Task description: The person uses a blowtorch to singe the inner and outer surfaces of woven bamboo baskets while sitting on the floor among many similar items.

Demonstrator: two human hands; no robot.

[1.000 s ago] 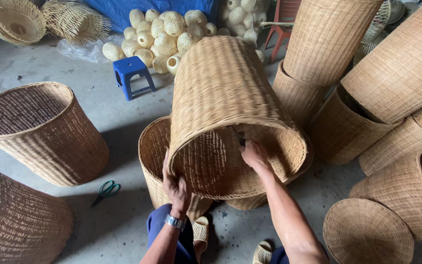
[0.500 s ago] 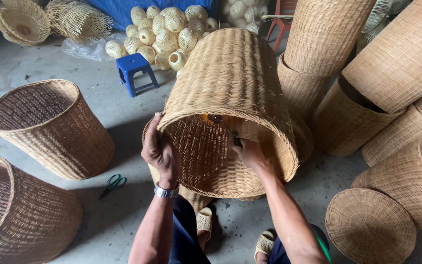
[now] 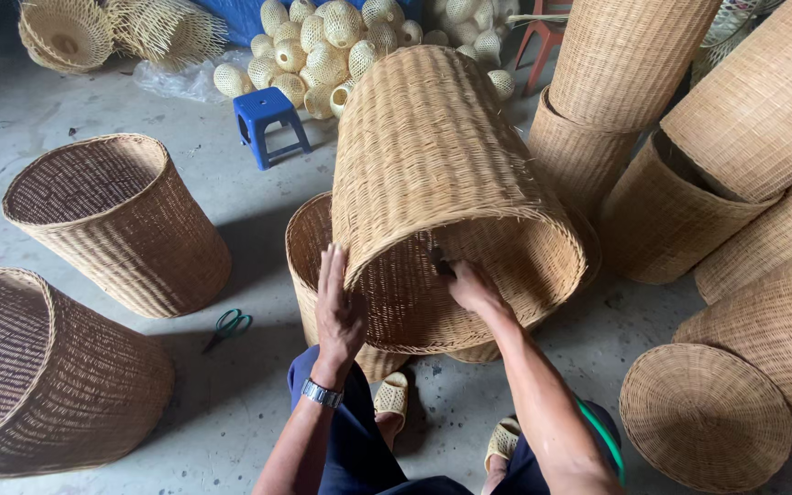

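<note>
In the head view, a large woven basket [image 3: 451,183] is held tipped on its side with its open mouth turned toward the person, so that the inside of the rim can be reached. It is rested partly in a second basket [image 3: 309,243] standing on the concrete floor [image 3: 258,229], which seems to serve as a prop for its weight. The left hand [image 3: 336,302] is laid flat, fingers extended, against the outer wall near the rim; nothing is grasped, and the basket appears only to be steadied. The right hand [image 3: 471,286] is reached inside the mouth, its grip clenched around a small dark tool [image 3: 440,263] whose kind cannot be told. Green-handled scissors [image 3: 228,325] are left on the floor to the left, near an upright basket [image 3: 121,220], and a round woven lid [image 3: 706,417] is lying to the right.
</note>
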